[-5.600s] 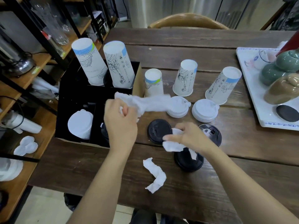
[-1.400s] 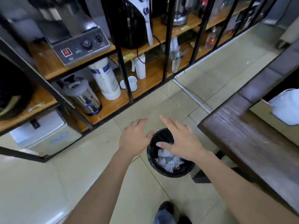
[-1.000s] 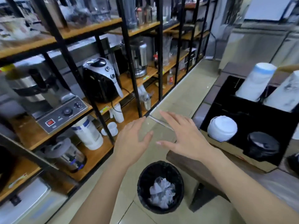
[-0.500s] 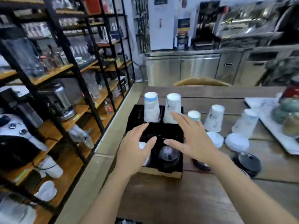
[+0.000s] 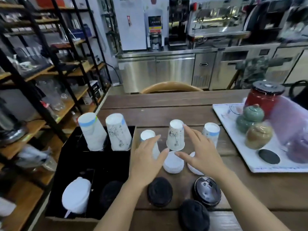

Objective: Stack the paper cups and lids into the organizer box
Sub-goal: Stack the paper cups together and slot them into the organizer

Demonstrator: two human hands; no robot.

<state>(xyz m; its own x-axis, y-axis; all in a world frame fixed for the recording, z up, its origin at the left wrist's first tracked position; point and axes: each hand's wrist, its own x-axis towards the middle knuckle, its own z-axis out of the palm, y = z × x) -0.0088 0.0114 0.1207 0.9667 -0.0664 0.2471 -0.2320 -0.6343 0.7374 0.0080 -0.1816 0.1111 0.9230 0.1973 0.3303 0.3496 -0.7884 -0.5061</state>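
A black organizer box (image 5: 116,157) stands at the table's left edge. It holds two inverted cup stacks (image 5: 92,130) (image 5: 118,131), white lids (image 5: 75,195) and black lids (image 5: 110,194). On the table stand three upside-down paper cups (image 5: 147,135) (image 5: 175,137) (image 5: 210,132). White lids (image 5: 173,162) (image 5: 193,169) and black lids (image 5: 160,191) (image 5: 207,193) (image 5: 194,215) lie in front of them. My left hand (image 5: 146,162) hovers empty with spread fingers, covering the left cup. My right hand (image 5: 201,155), also empty and spread, is over the white lids beside the middle cup.
A white tray (image 5: 236,140) at the right carries ceramic jars (image 5: 257,135), a red canister (image 5: 263,97) and a black coaster (image 5: 269,156). A wooden chair back (image 5: 171,85) stands behind the table. Metal shelving (image 5: 50,72) with appliances fills the left side.
I held tissues over the table, then both hands let them go above a floor bin. The view has swung back to the table, and both empty hands now reach over the cups and lids.
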